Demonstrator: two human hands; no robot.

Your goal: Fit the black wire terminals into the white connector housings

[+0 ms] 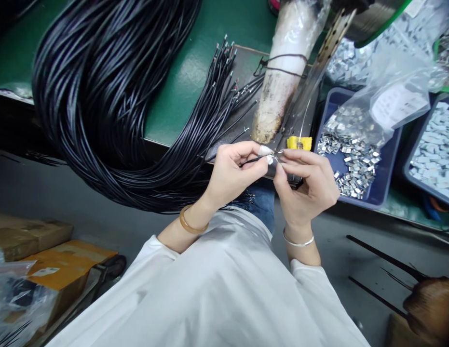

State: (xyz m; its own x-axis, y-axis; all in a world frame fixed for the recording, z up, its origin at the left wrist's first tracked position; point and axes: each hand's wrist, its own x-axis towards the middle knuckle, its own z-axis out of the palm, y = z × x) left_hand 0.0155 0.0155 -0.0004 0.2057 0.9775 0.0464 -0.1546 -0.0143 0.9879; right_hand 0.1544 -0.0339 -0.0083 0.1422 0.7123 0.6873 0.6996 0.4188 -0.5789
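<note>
1 wire (pixel 251 159) pinched in left hand (pixel 233 171); right hand (pixel 306 185) pinches small clip (pixel 282 155) at its tip. Judged early: big bundle (pixel 112 106) left, clip tray (pixel 354 154) right, still full.

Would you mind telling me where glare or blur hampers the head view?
Head view: glare streaks the black cable bundle; the plastic bag shines; the edges bend and soften; the left hand and right hand stay sharp, the tiny part between them unclear.
</note>
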